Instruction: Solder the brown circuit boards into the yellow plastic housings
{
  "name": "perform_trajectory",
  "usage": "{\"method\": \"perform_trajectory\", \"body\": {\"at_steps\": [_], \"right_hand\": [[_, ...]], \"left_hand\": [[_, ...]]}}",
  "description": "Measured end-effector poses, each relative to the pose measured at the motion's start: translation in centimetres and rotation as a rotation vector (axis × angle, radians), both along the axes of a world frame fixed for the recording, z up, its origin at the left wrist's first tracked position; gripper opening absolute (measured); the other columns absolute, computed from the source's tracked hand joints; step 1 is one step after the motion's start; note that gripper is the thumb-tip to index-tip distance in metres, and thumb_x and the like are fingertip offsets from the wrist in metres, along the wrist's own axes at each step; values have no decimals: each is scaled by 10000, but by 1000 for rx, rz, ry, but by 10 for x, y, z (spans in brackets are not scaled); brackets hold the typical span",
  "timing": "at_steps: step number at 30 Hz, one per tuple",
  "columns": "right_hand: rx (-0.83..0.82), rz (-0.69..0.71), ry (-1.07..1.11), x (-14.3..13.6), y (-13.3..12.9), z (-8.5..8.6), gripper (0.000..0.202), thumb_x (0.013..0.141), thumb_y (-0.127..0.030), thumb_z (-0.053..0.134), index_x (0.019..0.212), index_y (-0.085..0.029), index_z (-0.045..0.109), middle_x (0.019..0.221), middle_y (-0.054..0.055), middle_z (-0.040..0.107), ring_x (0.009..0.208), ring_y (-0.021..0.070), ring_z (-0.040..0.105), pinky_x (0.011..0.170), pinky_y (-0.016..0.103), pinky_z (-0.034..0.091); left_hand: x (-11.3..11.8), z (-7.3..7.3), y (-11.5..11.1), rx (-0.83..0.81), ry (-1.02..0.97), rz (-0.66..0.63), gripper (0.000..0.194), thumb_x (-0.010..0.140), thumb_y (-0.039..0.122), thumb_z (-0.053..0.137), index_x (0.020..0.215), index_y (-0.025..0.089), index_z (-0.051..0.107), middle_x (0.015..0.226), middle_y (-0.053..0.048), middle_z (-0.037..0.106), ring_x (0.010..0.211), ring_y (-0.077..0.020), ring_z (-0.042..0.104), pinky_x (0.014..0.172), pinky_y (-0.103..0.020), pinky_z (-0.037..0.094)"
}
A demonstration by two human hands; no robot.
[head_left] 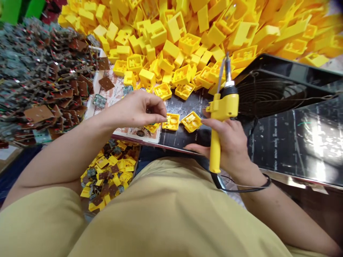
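Observation:
A yellow soldering gun (226,106) is gripped in my right hand (232,142), its metal tip pointing up and away from me. My left hand (146,109) hovers over the bench's near edge with thumb and forefinger pinched together; what they hold, if anything, is too small to make out. Just beyond those fingertips lies an open yellow plastic housing (170,122) with its inside facing up. Another yellow housing (191,121) rests to its right, close to my right thumb. Partly hidden under my left hand is a third yellow housing (152,127).
Yellow housings (166,32) are heaped across the back. Brown circuit boards with wires (53,85) pile up at left. A black fan (268,89) stands at right on the black bench top (300,142). Below the edge, a container holds mixed yellow and brown pieces (109,173).

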State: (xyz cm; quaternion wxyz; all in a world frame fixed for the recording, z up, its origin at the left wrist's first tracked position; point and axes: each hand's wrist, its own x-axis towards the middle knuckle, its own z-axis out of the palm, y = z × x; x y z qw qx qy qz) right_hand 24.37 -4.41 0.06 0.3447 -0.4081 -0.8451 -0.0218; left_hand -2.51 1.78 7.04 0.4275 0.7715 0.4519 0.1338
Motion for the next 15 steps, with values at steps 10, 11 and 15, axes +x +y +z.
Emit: {"method": "perform_trajectory", "body": {"at_steps": [10, 11, 15], "right_hand": [[-77, 154, 20, 5, 9, 5, 367, 911, -344, 705, 1210, -182, 566, 1111, 87, 718, 987, 184, 708, 897, 308, 577], [-74, 162, 48, 11, 5, 11, 350, 891, -347, 730, 1170, -195, 582, 1079, 70, 731, 962, 179, 716, 894, 308, 582], [-67, 68, 118, 45, -18, 37, 227, 987, -479, 557, 1013, -281, 665, 634, -56, 662, 585, 100, 653, 608, 217, 530]], "left_hand": [[48, -16, 7, 148, 247, -175, 145, 798, 196, 636, 854, 184, 769, 779, 1, 744, 719, -131, 648, 679, -234, 434], [51, -17, 6, 154, 275, -180, 148, 806, 197, 635, 862, 188, 772, 789, -1, 747, 728, -136, 652, 689, -241, 436], [61, -19, 2, 205, 400, -203, 143, 831, 219, 641, 870, 206, 777, 793, -7, 748, 753, -163, 653, 720, -274, 433]]}}
